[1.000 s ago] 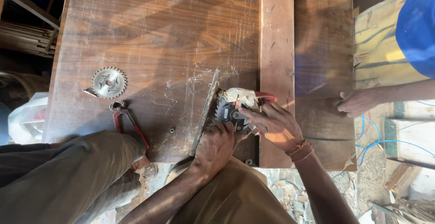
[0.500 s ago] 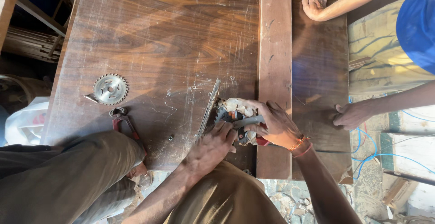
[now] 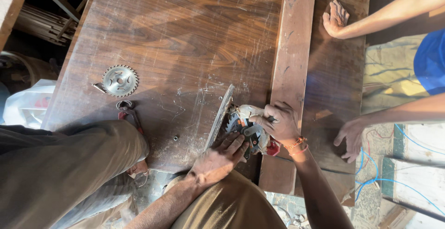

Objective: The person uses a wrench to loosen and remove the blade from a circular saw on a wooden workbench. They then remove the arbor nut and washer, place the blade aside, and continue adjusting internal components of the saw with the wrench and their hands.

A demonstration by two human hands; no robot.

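Note:
A small power saw (image 3: 244,128) lies on its side on the scratched wooden tabletop (image 3: 185,39), with its round blade (image 3: 219,116) edge-on towards me. My right hand (image 3: 279,122), which has a bead bracelet at the wrist, grips the saw's body from the right. My left hand (image 3: 217,158) lies against the saw's lower guard with its fingers stretched over it. The saw's red handle end (image 3: 272,148) sticks out below my right wrist.
A long wooden plank (image 3: 291,57) lies on the table beside the saw. A loose toothed saw blade (image 3: 120,81), red-handled pliers (image 3: 130,113) and a small nut (image 3: 175,138) lie at the left. Another person's hands (image 3: 335,18) (image 3: 350,135) rest on the right. A grey-trousered leg (image 3: 69,169) is at the lower left.
My right hand has shifted from over the saw to a grip on its body. My left hand's fingers have spread onto the guard. The other person's far hand came down onto the board.

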